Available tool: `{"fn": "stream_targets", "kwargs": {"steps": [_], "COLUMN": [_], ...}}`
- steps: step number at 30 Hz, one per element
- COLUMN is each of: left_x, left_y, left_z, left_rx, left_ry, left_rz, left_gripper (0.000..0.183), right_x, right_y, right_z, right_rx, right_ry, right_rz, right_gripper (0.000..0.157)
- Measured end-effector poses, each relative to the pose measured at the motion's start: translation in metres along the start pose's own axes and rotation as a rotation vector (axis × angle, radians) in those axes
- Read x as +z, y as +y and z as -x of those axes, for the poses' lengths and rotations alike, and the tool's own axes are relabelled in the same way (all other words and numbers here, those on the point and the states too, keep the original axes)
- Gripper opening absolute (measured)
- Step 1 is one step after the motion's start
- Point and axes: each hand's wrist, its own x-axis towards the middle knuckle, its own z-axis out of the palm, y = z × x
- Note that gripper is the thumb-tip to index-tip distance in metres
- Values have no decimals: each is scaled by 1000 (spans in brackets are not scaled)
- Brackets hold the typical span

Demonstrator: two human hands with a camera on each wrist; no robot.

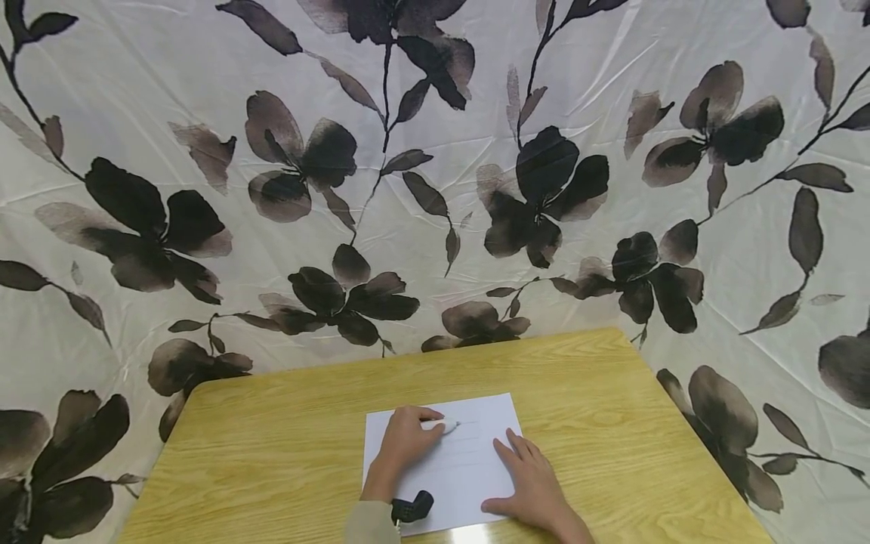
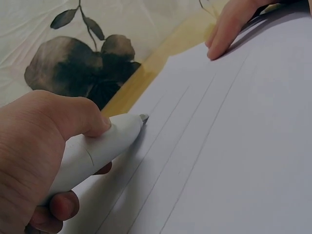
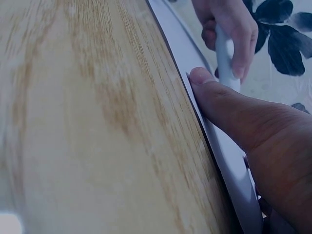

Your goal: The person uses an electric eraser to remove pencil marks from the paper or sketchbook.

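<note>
A white sheet of paper (image 1: 462, 491) lies on the table, with several thin parallel lines (image 2: 181, 141) across it. My left hand (image 1: 408, 437) grips a thick white pen-shaped tool (image 2: 100, 151) whose body tapers to a short grey tip. In the left wrist view, that tip is right at the line nearest the far edge, and the thumb lies along the tool's upper side. With its fingers spread, my right hand (image 1: 533, 483) rests at the sheet's right side. Its thumb (image 3: 214, 95) lies on the paper close to the near edge in the right wrist view.
The yellow wood-grain table (image 1: 272, 438) extends around the sheet on all sides. Behind and beside it hangs a pale cloth (image 1: 435, 249) with dark flowers. A black strap-like device (image 1: 412, 506) sits on the left wrist, by a beige sleeve (image 1: 372, 523).
</note>
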Motion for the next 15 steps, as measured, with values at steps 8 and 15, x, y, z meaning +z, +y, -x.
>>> {"fn": "stream_targets", "kwargs": {"steps": [8, 15], "left_x": [1, 4], "left_y": [-2, -2], "left_z": [2, -1], "left_rx": [-18, 3], "left_ry": [-1, -5], "left_rz": [-8, -1], "left_gripper": [14, 13], "right_x": [-1, -1], "right_y": [-1, -1], "right_z": [1, 1], "right_rx": [-7, 4], "right_ry": [13, 10], "right_rz": [-1, 0], "right_gripper": [105, 105]}}
